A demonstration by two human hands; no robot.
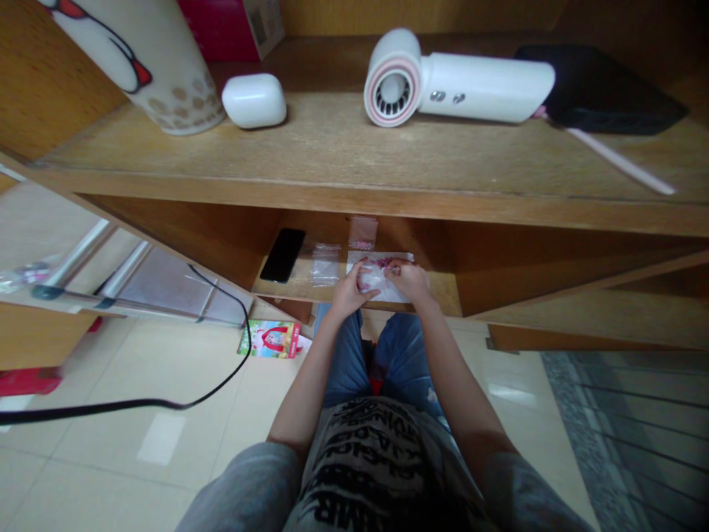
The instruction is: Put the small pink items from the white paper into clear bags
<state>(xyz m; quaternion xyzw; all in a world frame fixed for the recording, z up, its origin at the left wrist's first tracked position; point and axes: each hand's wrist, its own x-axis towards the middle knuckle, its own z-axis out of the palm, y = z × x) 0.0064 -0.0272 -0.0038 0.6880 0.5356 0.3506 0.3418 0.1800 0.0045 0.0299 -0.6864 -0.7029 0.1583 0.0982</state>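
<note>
On the lower shelf lies a white sheet of paper point(396, 290) with a small pile of dark pink beads point(382, 262) near its far edge. My left hand point(350, 290) is over the paper's left side, thumb and fingers curled around what looks like a small clear plastic bag point(366, 280). Across from it, my right hand point(408, 279) bends over the paper beside the beads, its fingertips drawn together; whatever they pinch is too small to make out. Behind the paper rests a small clear bag with pink beads point(363, 235). Flat clear zip bags point(326, 264) lie left of my left hand.
A black phone point(283, 255) lies at the lower shelf's left. The upper shelf point(332, 159) overhangs my hands, carrying a patterned cup point(182, 96), a white case point(254, 100), a handheld fan point(459, 85) and a black object point(609, 89). A black cable point(166, 404) crosses at left.
</note>
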